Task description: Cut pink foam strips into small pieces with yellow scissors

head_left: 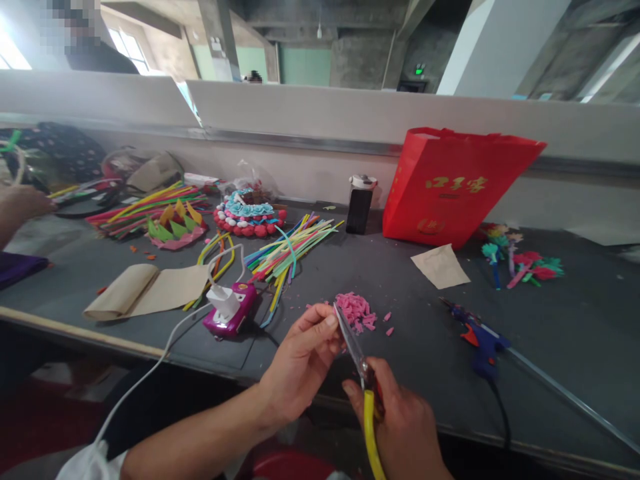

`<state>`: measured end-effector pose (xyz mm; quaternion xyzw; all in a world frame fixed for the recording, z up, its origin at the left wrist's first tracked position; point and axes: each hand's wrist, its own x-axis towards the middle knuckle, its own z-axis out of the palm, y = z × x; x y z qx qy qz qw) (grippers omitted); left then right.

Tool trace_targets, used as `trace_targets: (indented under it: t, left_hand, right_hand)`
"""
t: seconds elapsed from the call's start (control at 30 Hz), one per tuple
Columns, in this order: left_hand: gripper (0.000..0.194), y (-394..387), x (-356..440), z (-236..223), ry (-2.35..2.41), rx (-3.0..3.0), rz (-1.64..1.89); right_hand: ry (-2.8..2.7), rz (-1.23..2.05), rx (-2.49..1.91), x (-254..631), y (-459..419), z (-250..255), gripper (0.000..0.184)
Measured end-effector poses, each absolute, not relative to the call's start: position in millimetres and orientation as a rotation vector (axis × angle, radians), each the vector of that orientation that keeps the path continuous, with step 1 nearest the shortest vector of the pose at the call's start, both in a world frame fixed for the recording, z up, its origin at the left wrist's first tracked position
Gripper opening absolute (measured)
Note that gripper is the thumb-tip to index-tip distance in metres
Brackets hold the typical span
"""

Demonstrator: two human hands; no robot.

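My right hand (400, 413) grips a pair of scissors (354, 343) with a yellow-covered handle. The blades point up and to the left, their tips at the fingers of my left hand (307, 350). Those fingers are pinched together at the blade tips; whatever small piece they hold is too hidden to make out. Just beyond both hands lies a heap of small pink cut pieces (354, 310) on the dark table (310, 260), with a few strays to its right.
A glue gun (477, 340) with a long clear stick lies right. Behind stand a red bag (450, 190) and a bottle (360, 203). Left are a purple power strip (231, 310), a brown paper roll (145, 290) and colourful strips (300, 247). Another person's hand (23, 210) shows far left.
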<state>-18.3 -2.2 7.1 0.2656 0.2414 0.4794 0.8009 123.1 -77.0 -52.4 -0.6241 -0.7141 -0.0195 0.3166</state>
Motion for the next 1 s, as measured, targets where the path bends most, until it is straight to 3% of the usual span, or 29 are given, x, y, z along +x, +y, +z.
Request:
trace_targets:
  t: [0.17,0.43,0.7,0.87,1.0]
  left_hand:
    - [0.004,-2,-19,6,0.49,0.564,1.02]
    - [0.011,12,-19,-3,0.599,0.669,1.021]
    - [0.019,55,-34,-28,0.944,1.338,0.872]
    - [0.014,70,-58,-8,1.06,1.985,0.729]
    - [0.015,68,-74,10,0.978,2.351,0.417]
  right_hand:
    - [-1.874,0.086,-1.623,125,-77,-54,0.029]
    - [-1.581,0.6,-1.619,127,-77,-36,0.028]
    - [-1.481,0.625,-1.605,125,-79,-28,0.029]
    - [-1.467,0.589,-1.63,135,-79,-29,0.03]
    - [-1.487,0.592,-1.672,147,-81,-32,0.031]
